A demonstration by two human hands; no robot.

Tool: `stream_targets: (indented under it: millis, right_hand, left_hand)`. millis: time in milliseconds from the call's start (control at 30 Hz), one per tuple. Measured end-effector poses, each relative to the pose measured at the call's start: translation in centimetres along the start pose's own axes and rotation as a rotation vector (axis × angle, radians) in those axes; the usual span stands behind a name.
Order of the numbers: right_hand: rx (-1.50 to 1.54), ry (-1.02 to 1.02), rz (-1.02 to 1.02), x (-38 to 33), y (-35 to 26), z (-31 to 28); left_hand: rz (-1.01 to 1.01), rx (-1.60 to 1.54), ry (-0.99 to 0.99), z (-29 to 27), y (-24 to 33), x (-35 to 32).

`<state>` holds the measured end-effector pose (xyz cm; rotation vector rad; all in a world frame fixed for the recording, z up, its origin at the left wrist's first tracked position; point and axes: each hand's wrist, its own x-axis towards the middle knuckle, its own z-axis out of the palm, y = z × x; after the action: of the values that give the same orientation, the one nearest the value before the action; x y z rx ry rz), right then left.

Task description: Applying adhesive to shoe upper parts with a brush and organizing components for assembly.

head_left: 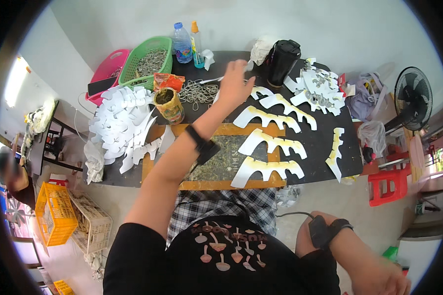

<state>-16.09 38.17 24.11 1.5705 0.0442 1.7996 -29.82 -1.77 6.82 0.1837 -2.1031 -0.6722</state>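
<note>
A clear bottle [182, 43] with a blue label stands at the desk's [325, 142] far edge; an orange-red packet [168, 80] lies beside the green basket [146, 61]; a dark phone [102, 86] lies on the pink basket [109, 69].

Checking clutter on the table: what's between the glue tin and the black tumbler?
Head view: a heap of small metal clips beside the glue tin, then the left hand holding a thin white tool, short of the black tumbler.

Our left arm was stretched way out forward, forearm bare, with a dark band strapped around the wrist. The left hand [234, 83] was up at the far end of the reach, back of the hand facing us, fingers curled in like a pinch, though we couldn't really tell how tight. Our right hand [386, 278] hung low by our side, bent at the elbow, wrist wearing a dark band too, fingers mostly out of frame.
</note>
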Motion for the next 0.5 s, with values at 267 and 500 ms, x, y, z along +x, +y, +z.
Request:
stream_targets:
  millis: [267,500]
  right_hand:
    - [-0.513,0.389,0.49,-7.3,2.0,-6.0]
    - [-0.407,0.606,0.921,-13.7,5.9,-4.2]
  left_hand:
    - [0.028,0.315,0.105,-13.6,0.1,-8.3]
    - [-0.044,0.032,0.147,-12.5,1.3,-5.4]
